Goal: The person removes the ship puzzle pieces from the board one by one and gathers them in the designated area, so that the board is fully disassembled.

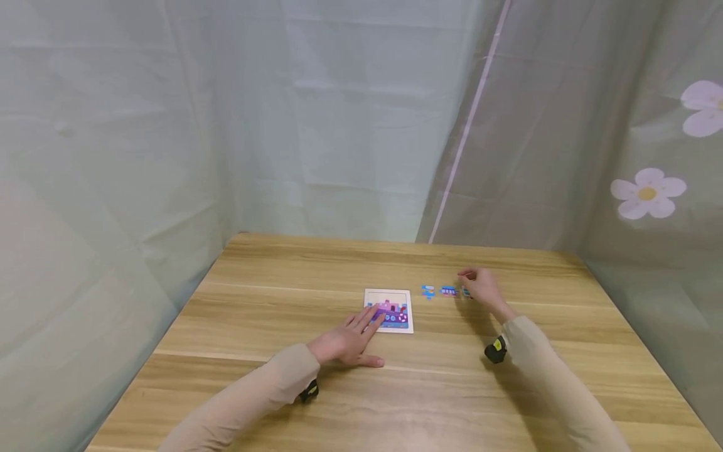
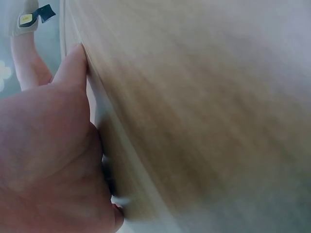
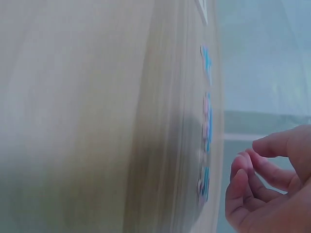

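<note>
My left hand [image 1: 350, 339] lies flat with spread fingers, and its fingertips rest on the lower left part of a white-rimmed jigsaw board [image 1: 411, 314]. A purple and pink ship picture fills most of that board, while a pale strip shows along its top. In the left wrist view the palm and thumb are seen from the side, low over the wood. My right hand [image 1: 482, 287] hovers above a small blue jigsaw piece [image 1: 465, 293], partly covering it in the head view. In the right wrist view its fingers [image 3: 240, 177] are loosely curled and nothing shows between them.
Left of that piece lie a purple and blue jigsaw piece [image 1: 449, 290] and a light blue one [image 1: 428, 291], in a row right of the board. The wooden table [image 1: 282, 263] is bounded behind by a hanging curtain [image 1: 350, 125].
</note>
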Available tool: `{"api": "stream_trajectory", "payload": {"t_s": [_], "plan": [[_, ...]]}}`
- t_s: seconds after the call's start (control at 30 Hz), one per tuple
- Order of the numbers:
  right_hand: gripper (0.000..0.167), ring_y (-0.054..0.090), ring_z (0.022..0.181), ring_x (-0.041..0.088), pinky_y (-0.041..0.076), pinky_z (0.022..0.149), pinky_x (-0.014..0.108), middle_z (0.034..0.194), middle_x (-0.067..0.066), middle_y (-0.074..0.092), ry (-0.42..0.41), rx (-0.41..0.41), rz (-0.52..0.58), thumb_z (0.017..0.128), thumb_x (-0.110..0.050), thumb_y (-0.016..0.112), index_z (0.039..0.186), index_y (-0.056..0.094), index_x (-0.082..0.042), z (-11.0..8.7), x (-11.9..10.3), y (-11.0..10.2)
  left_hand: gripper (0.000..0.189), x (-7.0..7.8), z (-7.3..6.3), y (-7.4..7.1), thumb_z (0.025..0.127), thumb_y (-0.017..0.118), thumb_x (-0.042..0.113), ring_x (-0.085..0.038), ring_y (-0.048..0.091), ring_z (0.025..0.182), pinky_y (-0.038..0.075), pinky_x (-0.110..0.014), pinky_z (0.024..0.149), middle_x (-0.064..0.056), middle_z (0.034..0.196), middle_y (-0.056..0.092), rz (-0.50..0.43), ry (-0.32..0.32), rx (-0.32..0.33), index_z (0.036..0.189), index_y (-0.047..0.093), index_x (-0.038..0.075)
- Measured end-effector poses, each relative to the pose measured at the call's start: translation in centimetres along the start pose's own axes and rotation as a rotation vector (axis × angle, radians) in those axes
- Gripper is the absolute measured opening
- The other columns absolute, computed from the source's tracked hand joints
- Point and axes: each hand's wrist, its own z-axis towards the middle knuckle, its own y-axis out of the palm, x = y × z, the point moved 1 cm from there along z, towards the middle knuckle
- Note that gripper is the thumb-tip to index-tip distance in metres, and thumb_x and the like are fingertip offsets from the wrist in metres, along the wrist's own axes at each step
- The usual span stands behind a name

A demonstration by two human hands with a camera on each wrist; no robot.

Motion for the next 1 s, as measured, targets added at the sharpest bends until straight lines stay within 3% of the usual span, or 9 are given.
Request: {"api": "stream_trajectory", "payload": {"t_s": [0.17, 0.27, 0.53, 0.77, 1.0], "plan": [[0.025, 0.064, 0.099, 0.034, 0.053, 0.081, 0.038, 0.111, 0.024, 0.068, -0.064, -0.017, -0.032, 0.096, -0.01, 0.054, 0.113, 0.065, 0.004, -0.2, -1.0, 0.9, 0.098, 0.2, -0.3, -0.3, 0.09, 0.044, 0.069, -0.027, -0.006, 0.152, 0.01, -0.046, 0.123, -0.01, 0.164, -0.012, 0.009, 0.004, -0.008, 0.157, -0.002, 0.014], [0.025, 0.063, 0.103, 0.035, 0.052, 0.087, 0.042, 0.113, 0.023, 0.067, -0.074, -0.052, -0.006, 0.096, -0.01, 0.054, 0.114, 0.064, 0.004, -0.3, -1.6, 1.4, 0.097, 0.5, -0.6, -0.7, 0.091, 0.043, 0.068, -0.027, -0.005, 0.152, 0.011, -0.046, 0.123, -0.01, 0.164, -0.012, 0.017, 0.001, -0.023, 0.157, -0.003, 0.014], [0.023, 0.064, 0.091, 0.027, 0.054, 0.073, 0.028, 0.109, 0.023, 0.067, -0.112, -0.15, 0.086, 0.095, -0.007, 0.054, 0.113, 0.064, 0.006, -0.6, -3.0, 2.8, 0.095, 1.2, -1.5, -1.9, 0.091, 0.045, 0.066, -0.028, 0.001, 0.152, 0.015, -0.046, 0.123, -0.012, 0.164, -0.005, 0.0, -0.004, -0.021, 0.157, 0.003, 0.011], [0.018, 0.063, 0.091, 0.021, 0.052, 0.08, 0.03, 0.101, 0.015, 0.07, -0.215, -0.22, 0.045, 0.093, -0.008, 0.06, 0.106, 0.068, 0.001, -1.0, -3.7, 4.3, 0.095, 1.0, -1.4, -1.6, 0.092, 0.041, 0.067, -0.028, -0.003, 0.152, 0.012, -0.046, 0.123, -0.012, 0.164, -0.01, 0.013, 0.001, -0.039, 0.156, -0.002, 0.012], [0.015, 0.064, 0.086, 0.016, 0.053, 0.078, 0.028, 0.095, 0.009, 0.071, -0.288, -0.286, 0.005, 0.089, -0.008, 0.065, 0.102, 0.069, -0.002, -1.1, -4.3, 5.7, 0.094, 1.0, -1.4, -1.8, 0.091, 0.045, 0.067, -0.027, 0.001, 0.152, 0.015, -0.045, 0.123, -0.011, 0.164, -0.005, 0.007, -0.009, -0.014, 0.157, 0.004, 0.012]]}}
